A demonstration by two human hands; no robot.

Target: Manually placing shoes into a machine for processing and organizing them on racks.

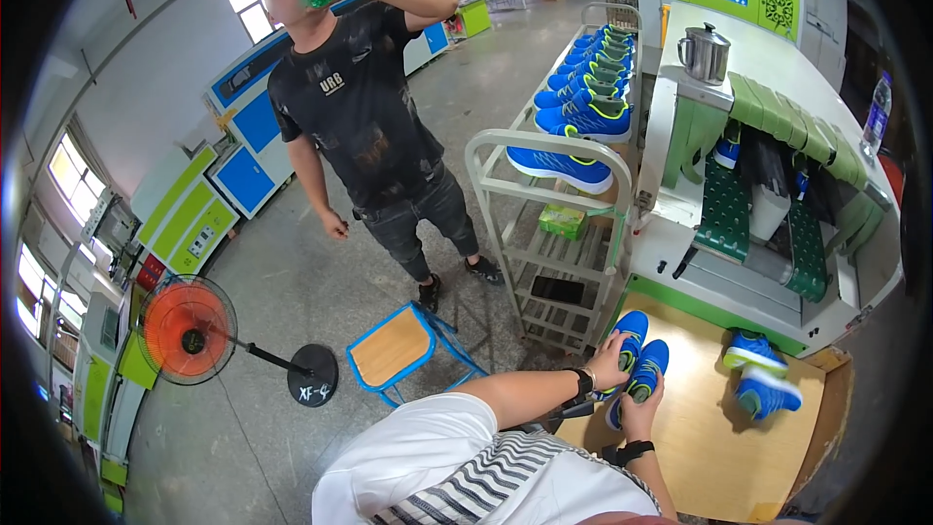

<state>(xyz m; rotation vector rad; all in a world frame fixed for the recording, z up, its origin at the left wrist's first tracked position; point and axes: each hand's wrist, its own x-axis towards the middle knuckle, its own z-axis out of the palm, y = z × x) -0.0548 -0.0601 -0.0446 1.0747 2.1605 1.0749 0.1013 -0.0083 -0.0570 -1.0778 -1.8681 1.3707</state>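
Over the wooden tabletop I hold a pair of blue sneakers side by side, toes pointing away from me. My left hand is closed around the left sneaker, which has a white sole. My right hand grips the right sneaker by its heel end. Parts of both shoes are hidden behind my fingers. Farther right on the tabletop lie two more blue sneakers: one sneaker with a yellow-green edge, and another sneaker tipped on its side, touching or nearly touching it.
A metal rack of blue sneakers stands ahead, with a phone lower down. Beside it is a conveyor machine bearing a steel mug. A person drinks from a green bottle. Left are a stool and a fan.
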